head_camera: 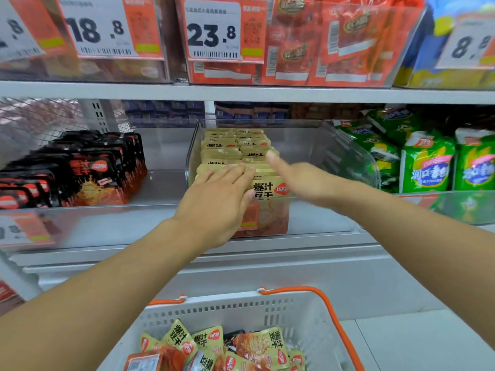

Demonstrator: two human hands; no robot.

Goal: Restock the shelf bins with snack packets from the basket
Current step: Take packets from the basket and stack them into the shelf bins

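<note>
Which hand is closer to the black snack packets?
Left. The left hand rests on the yellow packets in the clear bin beside the black packets; the right hand reaches in farther right.

Price tags and packet lettering on the snack shelves

A price tag (105,26) on the upper shelf's bin front read "18.8", and the tag (213,30) beside it read "23.8", each above a barcode. The tags at the far left (16,30) and far right (470,44) showed only a partial "8" and "8.8". The front tan packet (270,190) in the clear middle bin carried "爆汁豆干", as did a black packet (89,167) in the left bin and the tan packets (184,336) in the basket. A green bag (428,170) on the right read "润口香", its remaining characters blurred.
</note>
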